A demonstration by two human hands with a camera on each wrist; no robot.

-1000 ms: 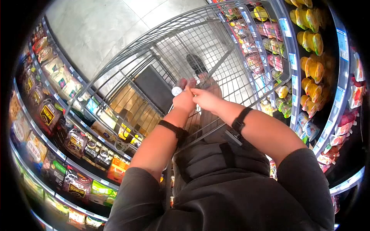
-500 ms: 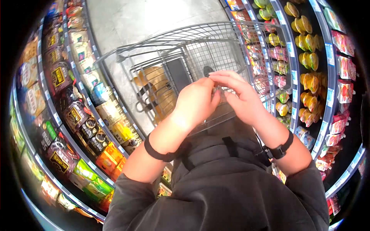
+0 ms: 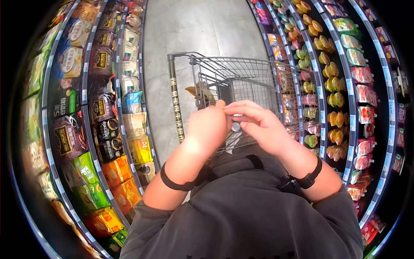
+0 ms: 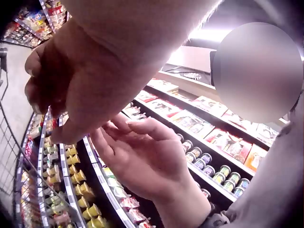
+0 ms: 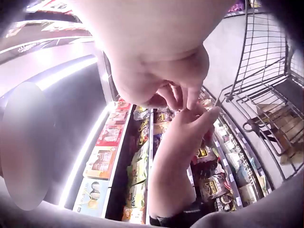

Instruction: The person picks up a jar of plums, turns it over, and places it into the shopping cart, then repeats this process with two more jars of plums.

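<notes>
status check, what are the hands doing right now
Both hands together at chest height. Small round silver thing pinched between them. Cart ahead, nothing blocking.

Bright shop lighting (fisheye-warped edges), glare and blur in wrist views.

The shopping cart [image 3: 241, 82] is standing on the aisle floor [image 3: 194, 26] straight ahead of the person, between shelves of packets [image 3: 103, 108] on the left and shelves of cups [image 3: 336, 86] on the right. Both hands, the left hand [image 3: 209, 127] and right hand [image 3: 258, 125], are meeting just before the cart's near end, a small round object [image 3: 236, 127] sitting between their fingers [image 3: 241, 113].
</notes>
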